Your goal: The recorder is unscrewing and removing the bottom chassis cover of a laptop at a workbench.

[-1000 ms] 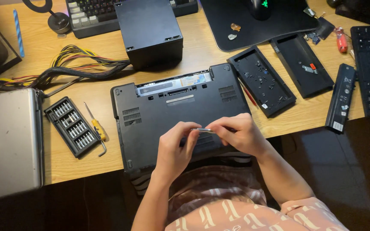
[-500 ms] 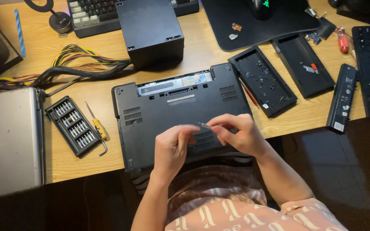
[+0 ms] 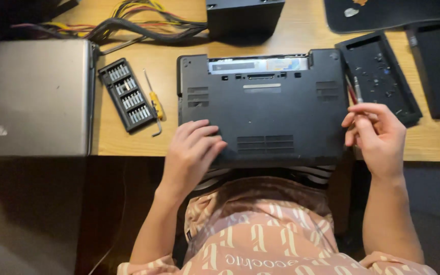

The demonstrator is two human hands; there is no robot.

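While left hand (image 3: 192, 147) rests on black laptop (image 3: 266, 109), right hand (image 3: 378, 137) grips screwdriver (image 3: 357, 94).

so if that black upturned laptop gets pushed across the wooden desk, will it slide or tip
The black upturned laptop would probably slide as one stiff slab. Its near edge overhangs the wooden desk, so it might tip toward the lap. The left hand rests on it.

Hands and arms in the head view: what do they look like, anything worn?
Two bare hands, left hand and right hand, with no gloves, rings, watch or bands visible. Both forearms are bare down to short sleeves. The shirt is pinkish-salmon with a repeated cream letter-like pattern. No cables or markings on the arms.
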